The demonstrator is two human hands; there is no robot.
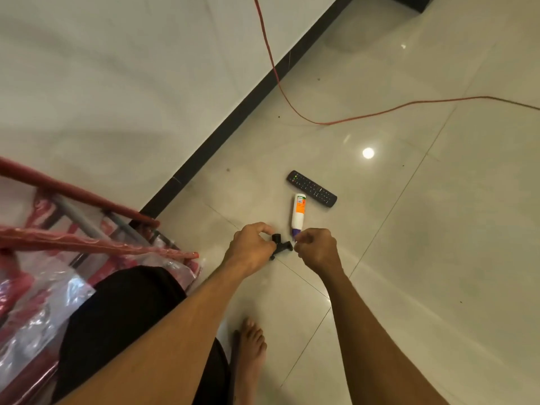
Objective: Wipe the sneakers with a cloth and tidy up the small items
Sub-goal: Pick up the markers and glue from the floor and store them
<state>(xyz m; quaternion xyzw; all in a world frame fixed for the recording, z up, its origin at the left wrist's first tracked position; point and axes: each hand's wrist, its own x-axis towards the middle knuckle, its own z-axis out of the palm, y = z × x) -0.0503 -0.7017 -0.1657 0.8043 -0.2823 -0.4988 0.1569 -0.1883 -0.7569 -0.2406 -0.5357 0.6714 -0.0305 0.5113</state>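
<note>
A small black T-shaped plastic piece (280,246) is low over the tiled floor, and my left hand (252,247) grips its left end. My right hand (315,249) is curled right beside the piece's other end and over the purple cap of a white bottle with an orange label (298,213) that lies on the floor. Whether the right fingers hold the cap or the black piece is hidden. A black remote control (311,188) lies just beyond the bottle. No sneakers or cloth are in view.
A red metal rack wrapped in clear plastic (73,229) stands at my left. A black skirting strip (233,112) runs along the wall. A red cable (292,103) loops over the floor farther off. My bare foot (251,349) is below the hands.
</note>
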